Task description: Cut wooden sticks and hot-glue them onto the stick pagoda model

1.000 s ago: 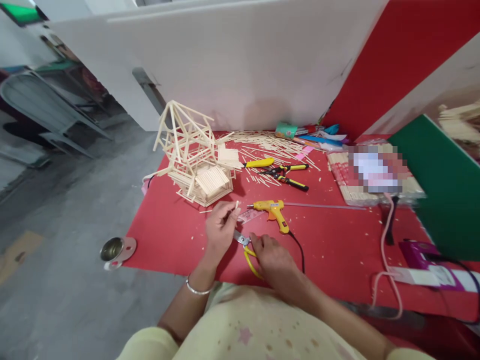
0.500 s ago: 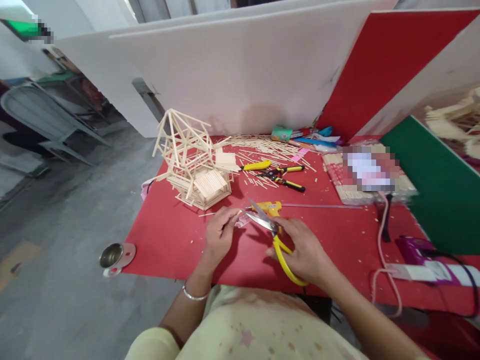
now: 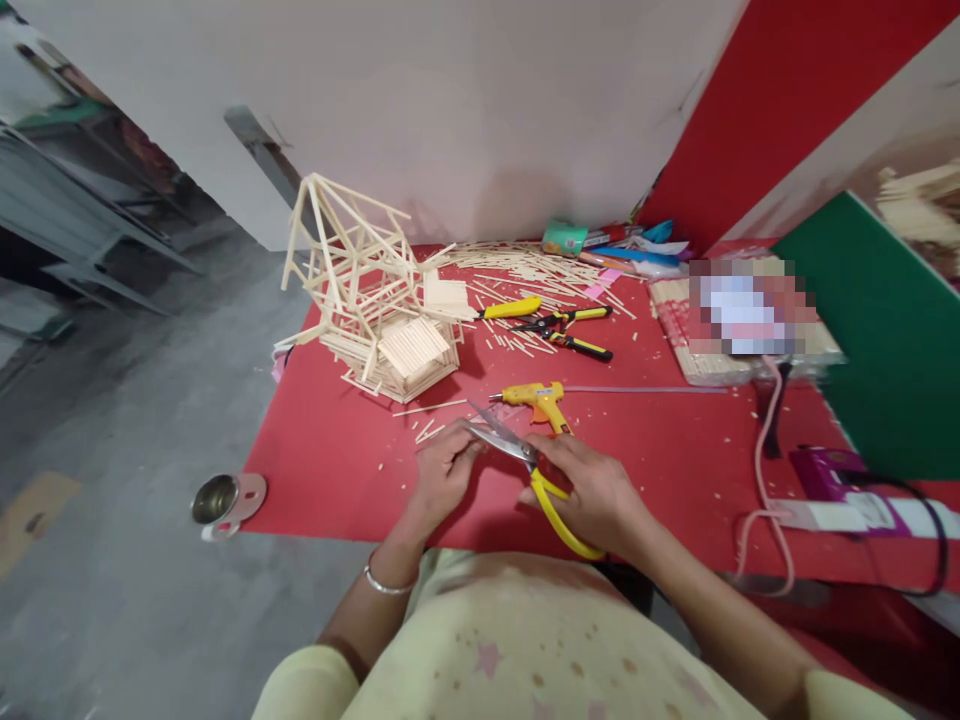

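Observation:
My right hand [image 3: 596, 490] grips yellow-handled scissors [image 3: 551, 510], their blades spread apart and pointing left. The blade tips lie close to my left hand [image 3: 442, 470], whose fingers are pinched together; whatever they hold is too small or hidden to make out. A few short sticks [image 3: 427, 432] lie just beyond that hand on the red tabletop [image 3: 330, 460]. Past the blades rests a yellow glue gun [image 3: 536, 395], nozzle to the left. Further back on the left stands a frame model of thin wooden sticks [image 3: 375, 290], with a pitched top and a slatted panel.
Loose sticks [image 3: 517, 265] are strewn along the back. Before them lie a yellow cutter [image 3: 514, 308] and black-and-yellow pliers [image 3: 570, 330]. A metal cup [image 3: 225, 500] sits at the left edge. Packed sticks [image 3: 675, 330], a pink cable [image 3: 761, 440] and a green board [image 3: 862, 370] are on the right.
The view has tipped downward. Both hands and the scissors have shifted slightly left, away from the glue gun, which now shows fully. Short sticks have come into sight by my left hand.

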`<state>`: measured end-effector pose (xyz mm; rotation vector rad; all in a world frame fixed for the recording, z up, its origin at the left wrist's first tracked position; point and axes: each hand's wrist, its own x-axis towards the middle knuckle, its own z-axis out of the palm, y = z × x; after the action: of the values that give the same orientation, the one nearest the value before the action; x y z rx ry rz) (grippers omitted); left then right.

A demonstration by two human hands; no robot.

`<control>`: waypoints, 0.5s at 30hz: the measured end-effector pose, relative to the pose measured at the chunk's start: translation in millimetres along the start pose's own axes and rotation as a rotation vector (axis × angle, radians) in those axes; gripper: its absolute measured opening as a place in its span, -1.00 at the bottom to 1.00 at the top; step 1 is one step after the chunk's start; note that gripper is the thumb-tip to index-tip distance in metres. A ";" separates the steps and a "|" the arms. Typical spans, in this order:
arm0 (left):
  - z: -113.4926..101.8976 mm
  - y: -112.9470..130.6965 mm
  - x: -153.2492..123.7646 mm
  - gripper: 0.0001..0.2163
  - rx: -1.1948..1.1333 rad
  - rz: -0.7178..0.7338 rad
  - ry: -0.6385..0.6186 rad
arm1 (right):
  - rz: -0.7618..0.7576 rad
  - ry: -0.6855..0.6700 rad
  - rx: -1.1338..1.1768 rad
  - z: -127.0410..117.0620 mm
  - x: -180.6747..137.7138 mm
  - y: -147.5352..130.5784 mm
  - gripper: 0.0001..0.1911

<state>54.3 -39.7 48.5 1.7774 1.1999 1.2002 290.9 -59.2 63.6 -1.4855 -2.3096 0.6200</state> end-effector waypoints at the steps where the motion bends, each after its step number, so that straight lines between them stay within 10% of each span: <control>1: 0.7 -2.0 -1.5 -0.83 -0.007 -0.010 -0.011 | 0.004 0.009 0.007 1.5 -2.2 -0.9 -0.38; 15: 3.7 -11.2 -38.1 -0.76 -0.047 -0.205 -0.145 | 0.129 -0.135 0.220 25.0 -35.0 -14.3 -0.59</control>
<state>48.3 -71.5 25.2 1.6331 1.2254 0.9578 281.8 -101.0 48.4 -1.5371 -2.1694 1.0030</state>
